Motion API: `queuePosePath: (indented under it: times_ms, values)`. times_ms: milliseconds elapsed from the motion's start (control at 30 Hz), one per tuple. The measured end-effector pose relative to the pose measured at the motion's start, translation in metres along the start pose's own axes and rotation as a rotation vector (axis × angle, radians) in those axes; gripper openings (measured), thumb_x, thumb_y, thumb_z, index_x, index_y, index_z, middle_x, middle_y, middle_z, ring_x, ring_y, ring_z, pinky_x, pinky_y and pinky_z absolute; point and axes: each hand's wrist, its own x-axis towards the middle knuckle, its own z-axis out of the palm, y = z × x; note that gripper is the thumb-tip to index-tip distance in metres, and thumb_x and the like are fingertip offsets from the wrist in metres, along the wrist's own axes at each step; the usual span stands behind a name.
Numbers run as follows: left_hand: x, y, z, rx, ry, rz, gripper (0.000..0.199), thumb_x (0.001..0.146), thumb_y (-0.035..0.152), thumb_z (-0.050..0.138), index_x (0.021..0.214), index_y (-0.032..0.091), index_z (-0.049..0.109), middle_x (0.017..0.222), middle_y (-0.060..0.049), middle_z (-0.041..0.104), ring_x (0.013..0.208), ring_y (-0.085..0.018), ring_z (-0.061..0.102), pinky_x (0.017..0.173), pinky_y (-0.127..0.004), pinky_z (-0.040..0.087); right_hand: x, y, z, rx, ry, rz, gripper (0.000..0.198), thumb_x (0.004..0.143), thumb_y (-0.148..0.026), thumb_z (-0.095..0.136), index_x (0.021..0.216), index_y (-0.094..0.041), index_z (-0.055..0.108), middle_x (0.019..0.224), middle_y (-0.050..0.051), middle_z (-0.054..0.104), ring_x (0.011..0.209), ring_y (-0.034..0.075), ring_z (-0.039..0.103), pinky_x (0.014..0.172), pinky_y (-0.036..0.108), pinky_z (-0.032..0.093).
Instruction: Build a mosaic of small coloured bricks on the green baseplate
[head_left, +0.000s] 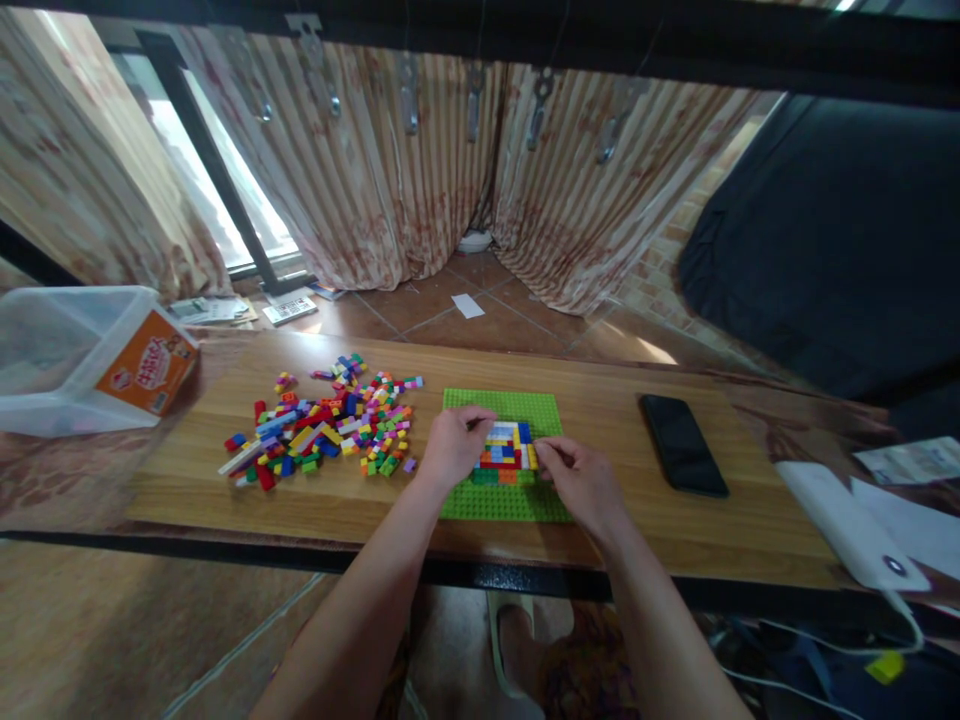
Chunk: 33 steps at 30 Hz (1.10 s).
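Note:
A green studded baseplate [457,507] lies on the table, bearing a low, multicoloured structure of toy bricks [507,452]. My left hand [454,443] is at the structure's upper left corner, its fingers curled together. Whatever its fingertips hold, if anything, is hidden. On the opposite side, my right hand [586,484] has thumb and fingertips closed at the right edge of the brick structure, touching it. Left of the baseplate a loose heap of coloured toy bricks [322,425] spreads over the wood.
A black smartphone [682,445] rests on the wooden table [622,400] at right, near a white device [851,520] with a cable. A clear plastic bin [71,375] with an orange label stands at far left. Curtains [375,180] hang behind, and a black bar crosses the top.

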Motion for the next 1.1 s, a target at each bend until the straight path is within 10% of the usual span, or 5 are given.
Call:
queuePosePath:
  times_ms: [867,1100]
  values:
    - [-0.005,0.002,0.001,0.016,-0.006,0.004,0.022,0.085,0.019,0.054,0.089,0.02,0.076,0.092,-0.003,0.077,0.086,-0.017,0.07,0.08,-0.027,0.053,0.005,0.003,0.002,0.044,-0.087,0.062,0.043,0.077,-0.058,0.06,0.075,-0.016,0.071,0.06,0.004,0.067,0.052,0.015,0.059,0.051,0.026,0.043]
    - [-0.004,0.005,-0.025,-0.043,0.181,0.074,0.026,0.089,0.025,0.05,0.1,0.018,0.073,0.103,-0.007,0.075,0.093,-0.018,0.069,0.086,-0.029,0.051,0.01,0.005,-0.007,0.313,0.239,0.136,0.049,0.078,-0.061,0.058,0.079,-0.014,0.07,0.06,0.004,0.064,0.05,0.014,0.056,0.048,0.025,0.044]
